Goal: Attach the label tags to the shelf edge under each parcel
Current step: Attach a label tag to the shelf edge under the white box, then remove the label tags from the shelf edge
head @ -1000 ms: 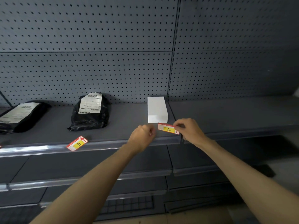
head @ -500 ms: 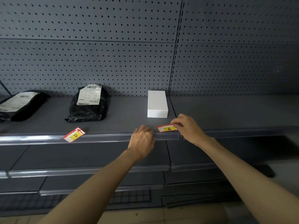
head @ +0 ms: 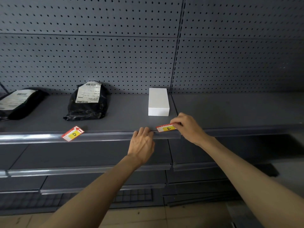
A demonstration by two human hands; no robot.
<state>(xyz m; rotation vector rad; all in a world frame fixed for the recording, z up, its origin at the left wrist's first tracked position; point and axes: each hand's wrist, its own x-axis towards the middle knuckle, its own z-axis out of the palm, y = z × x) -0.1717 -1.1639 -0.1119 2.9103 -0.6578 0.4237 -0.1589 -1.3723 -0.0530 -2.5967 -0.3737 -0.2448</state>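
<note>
Two tags are in view, and neither looks seated in the shelf edge (head: 107,136) yet. The right hand (head: 189,127) pinches the E tag (head: 166,128) at the edge, at 6 o'clock of the white box (head: 158,101). The left hand (head: 142,143) curls its fingers over the edge at the tag's 9 o'clock. The D tag (head: 72,133) lies loose at 7 o'clock of the black parcel (head: 88,102) — not yet fitted.

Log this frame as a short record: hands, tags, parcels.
right hand: pinches tag E at the shelf edge strip, in front of white box
left hand: fingers hooked on the strip, left of tag E
tag D: loose, tilted, lying in front of black parcel
far-left parcel: black, white label on top
</note>
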